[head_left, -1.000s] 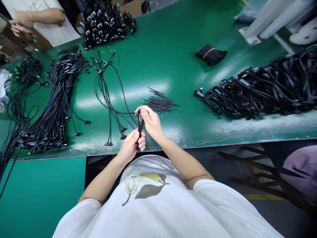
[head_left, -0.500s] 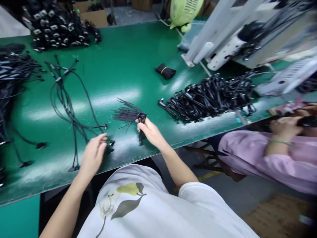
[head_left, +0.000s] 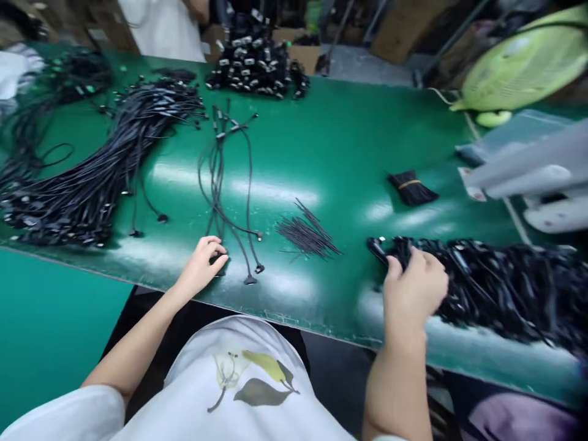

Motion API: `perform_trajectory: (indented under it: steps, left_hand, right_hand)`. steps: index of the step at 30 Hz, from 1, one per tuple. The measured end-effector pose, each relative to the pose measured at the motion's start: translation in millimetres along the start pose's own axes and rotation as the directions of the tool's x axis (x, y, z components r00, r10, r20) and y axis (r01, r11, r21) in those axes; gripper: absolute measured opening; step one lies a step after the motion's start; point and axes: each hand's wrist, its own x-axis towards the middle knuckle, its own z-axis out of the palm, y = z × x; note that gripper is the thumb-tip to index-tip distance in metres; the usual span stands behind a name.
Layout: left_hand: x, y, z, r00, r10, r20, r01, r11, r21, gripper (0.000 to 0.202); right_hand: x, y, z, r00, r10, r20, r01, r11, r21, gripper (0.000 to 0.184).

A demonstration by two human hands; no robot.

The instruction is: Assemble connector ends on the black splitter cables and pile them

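Observation:
My left hand (head_left: 204,266) is at the table's front edge, its fingers curled over the end of a black cable, with a dark connector showing beneath them. That cable belongs to a small loose group of long black cables (head_left: 220,177) fanned out on the table. At the row of bundled black cables (head_left: 496,288), my right hand (head_left: 413,285) has its thumb and fingers around a folded cable bundle (head_left: 399,248); its palm side is hidden. Between my hands lies a scatter of thin black ties (head_left: 307,236).
A banded bunch of black ties (head_left: 412,187) lies further back. A large cable pile (head_left: 133,147) covers the left, and a stack of black cables (head_left: 255,61) sits at the far edge. A green fan (head_left: 523,67) and pale equipment (head_left: 542,159) stand at right.
My right hand has moved right, from the thin ties to the bundled row, taking the folded cable along. My left hand has closed on a cable end. The view has swung left.

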Motion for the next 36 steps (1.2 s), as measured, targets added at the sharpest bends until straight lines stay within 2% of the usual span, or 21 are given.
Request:
perform_trajectory:
  steps: [2, 3, 4, 6, 9, 11, 12, 14, 16, 19, 22, 23, 26, 27, 28, 29, 30, 31, 32, 33, 36]
  left_hand:
    - [-2.1, -0.7, -7.2, 0.998, -0.048, -0.035, 0.042, 0.986, -0.164, 0.020]
    - [-2.9, -1.0, -11.0, 0.997, -0.058, -0.044, 0.048, 0.976, -0.211, 0.021]
    - [-3.5, -1.4, -14.7, 0.997, -0.057, -0.042, 0.046, 0.972, -0.229, 0.023]
    - [-4.6, -2.8, -21.3, 0.999, -0.033, -0.003, 0.031, 0.978, -0.206, 0.027]
    - [-7.6, -7.5, -26.9, 0.998, 0.009, 0.064, 0.000, 0.990, -0.141, 0.027]
    - [-11.5, -11.8, -27.2, 0.999, 0.024, 0.041, -0.017, 0.988, -0.152, 0.025]
    - [-13.7, -13.7, -26.2, 1.000, 0.015, 0.014, -0.012, 0.981, -0.195, 0.027]
    - [-16.9, -16.1, -21.8, 0.998, -0.050, -0.033, 0.034, 0.927, -0.374, 0.035]
    - [-16.5, -14.7, -15.6, 0.991, -0.133, -0.032, 0.086, 0.788, -0.609, 0.048]
    - [-9.3, -6.4, -9.6, 0.982, -0.188, -0.010, 0.093, 0.530, -0.843, 0.055]
    - [-0.8, 1.3, -12.4, 0.979, -0.201, 0.022, 0.099, 0.380, -0.920, 0.047]
    - [0.1, 2.8, -15.2, 0.978, -0.203, 0.037, 0.110, 0.358, -0.927, 0.045]
    - [-9.3, 6.9, -27.8, 0.978, -0.206, 0.039, 0.115, 0.373, -0.921, 0.037]
    - [-17.3, 8.7, -33.9, 0.982, -0.179, 0.053, 0.123, 0.407, -0.905, 0.035]
    - [-27.7, 10.7, -41.1, 0.987, -0.129, 0.094, 0.143, 0.450, -0.881, 0.035]
    - [-40.0, 12.3, -49.6, 0.984, -0.063, 0.165, 0.175, 0.497, -0.850, 0.034]
    - [-53.6, 13.0, -59.3, 0.969, 0.000, 0.248, 0.209, 0.538, -0.817, 0.034]
    - [-67.9, 12.2, -70.0, 0.949, 0.041, 0.313, 0.238, 0.559, -0.794, 0.033]
    - [-82.1, 9.6, -81.8, 0.941, 0.050, 0.336, 0.254, 0.556, -0.792, 0.033]
    - [-95.5, 5.0, -94.4, 0.953, 0.029, 0.301, 0.241, 0.529, -0.814, 0.033]
    - [-126.6, -17.5, -135.0, 0.990, -0.140, 0.014, 0.061, 0.340, -0.938, 0.019]
  right_hand:
    - [-2.2, -36.8, -8.5, 0.986, -0.161, 0.047, 0.150, 0.971, 0.187, 0.042]
    - [-3.4, -62.3, -10.0, 0.955, -0.277, 0.102, 0.233, 0.920, 0.315, 0.038]
    - [-4.6, -91.8, -8.7, 0.902, -0.401, 0.158, 0.299, 0.847, 0.439, 0.033]
    - [-6.8, -157.3, 3.1, 0.755, -0.604, 0.254, 0.374, 0.716, 0.590, 0.028]
    - [-8.4, -246.5, 33.9, 0.590, -0.678, 0.438, 0.503, 0.733, 0.458, 0.024]
    - [-8.9, -284.5, 48.9, 0.519, -0.666, 0.535, 0.573, 0.736, 0.360, 0.017]
    - [-9.7, -295.9, 51.7, 0.507, -0.660, 0.554, 0.593, 0.734, 0.332, 0.016]
    - [-14.2, -306.5, 47.0, 0.526, -0.657, 0.540, 0.610, 0.734, 0.299, 0.020]
    - [-23.2, -307.6, 33.1, 0.522, -0.680, 0.515, 0.618, 0.717, 0.321, 0.025]
    - [-36.5, -305.9, 11.2, 0.400, -0.799, 0.449, 0.529, 0.602, 0.598, 0.028]
    - [-33.6, -305.6, 0.7, 0.288, -0.862, 0.418, 0.344, 0.501, 0.794, 0.035]
    - [-28.8, -306.0, 0.0, 0.289, -0.858, 0.424, 0.323, 0.504, 0.801, 0.032]
    - [-12.9, -313.8, 6.2, 0.423, -0.844, 0.328, 0.419, 0.504, 0.755, 0.032]
    - [-8.8, -319.8, 11.6, 0.437, -0.863, 0.254, 0.490, 0.466, 0.737, 0.034]
    - [-4.9, -327.7, 18.7, 0.410, -0.891, 0.194, 0.562, 0.415, 0.716, 0.036]
    - [-0.5, -337.2, 27.1, 0.348, -0.922, 0.168, 0.619, 0.361, 0.697, 0.036]
    - [5.5, -347.9, 36.2, 0.283, -0.943, 0.177, 0.657, 0.325, 0.680, 0.034]
    - [14.4, -359.0, 45.0, 0.255, -0.945, 0.207, 0.677, 0.327, 0.659, 0.030]
    - [26.8, -369.8, 52.7, 0.277, -0.930, 0.243, 0.684, 0.368, 0.630, 0.024]
    - [42.8, -379.5, 58.2, 0.341, -0.900, 0.270, 0.676, 0.435, 0.595, 0.021]
    - [103.8, -394.7, 58.5, 0.554, -0.796, 0.244, 0.622, 0.591, 0.514, 0.033]
